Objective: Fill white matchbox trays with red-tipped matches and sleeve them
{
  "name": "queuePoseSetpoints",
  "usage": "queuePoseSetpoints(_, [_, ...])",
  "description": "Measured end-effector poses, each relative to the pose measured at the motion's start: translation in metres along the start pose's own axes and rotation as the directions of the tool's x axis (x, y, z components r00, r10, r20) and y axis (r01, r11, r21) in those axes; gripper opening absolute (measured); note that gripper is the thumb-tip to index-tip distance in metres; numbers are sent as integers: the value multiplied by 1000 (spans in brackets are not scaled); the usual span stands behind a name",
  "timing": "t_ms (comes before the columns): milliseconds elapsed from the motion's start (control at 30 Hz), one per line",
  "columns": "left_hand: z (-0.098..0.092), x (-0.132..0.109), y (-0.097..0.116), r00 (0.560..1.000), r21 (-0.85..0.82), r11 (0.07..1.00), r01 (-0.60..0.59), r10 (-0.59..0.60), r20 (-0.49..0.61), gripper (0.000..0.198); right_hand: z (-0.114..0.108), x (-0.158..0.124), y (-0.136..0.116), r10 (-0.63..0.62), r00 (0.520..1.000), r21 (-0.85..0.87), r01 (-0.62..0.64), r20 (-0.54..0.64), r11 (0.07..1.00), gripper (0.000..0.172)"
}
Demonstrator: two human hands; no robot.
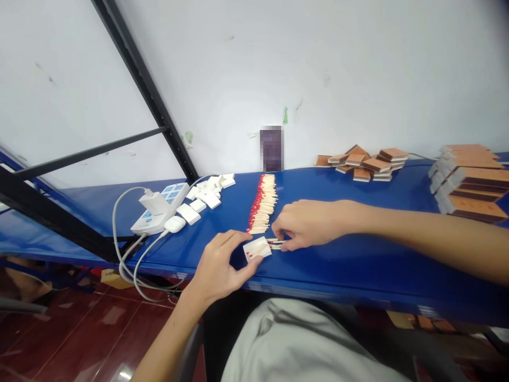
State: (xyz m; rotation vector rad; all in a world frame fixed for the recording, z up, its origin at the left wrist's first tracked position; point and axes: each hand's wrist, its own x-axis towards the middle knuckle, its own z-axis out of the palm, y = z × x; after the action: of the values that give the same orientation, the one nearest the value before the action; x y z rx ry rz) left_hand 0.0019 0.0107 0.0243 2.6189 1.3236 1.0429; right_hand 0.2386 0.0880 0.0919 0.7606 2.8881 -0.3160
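A small white matchbox tray [254, 253] lies near the front edge of the blue shelf, a few red-tipped matches in it. My left hand [220, 263] grips it between thumb and index finger. Close on its right, my right hand [299, 225] pinches several matches [275, 244] with thumb and fingers. Those sticks lie low against the shelf beside the tray; part of them is hidden by the fingers. Just behind both hands runs a long row of loose matches [264, 204], red heads to the left.
White trays [204, 193] are heaped back left, beside a power strip [159, 209] with cables and a white earbud case [175, 224]. Brown matchboxes [374, 164] lie back right; wrapped matchbox packs [473, 183] stand far right. A black post [151, 90] rises at left. A blurred dark object [272, 149] leans on the wall.
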Motion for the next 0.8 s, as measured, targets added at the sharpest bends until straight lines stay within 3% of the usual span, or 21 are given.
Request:
queuePoseSetpoints(100, [-1,2,2,995,-34,999,-3,6,101,31,2,1,-1,-7,1000,5,7,1,1000,19])
queuePoseSetpoints(367, [-8,-3,-3,994,-210,978,-4,26,102,31,0,2,-4,14,999,30,-16,50,999,13])
queuePoseSetpoints(633, [-5,-3,1,970,-87,994,-61,79,228,34,-2,1,1,40,995,79,-47,92,996,10])
queuePoseSetpoints(800, [-6,-4,3,952,64,997,-48,27,305,57,0,3,0,20,997,94,-28,77,995,10])
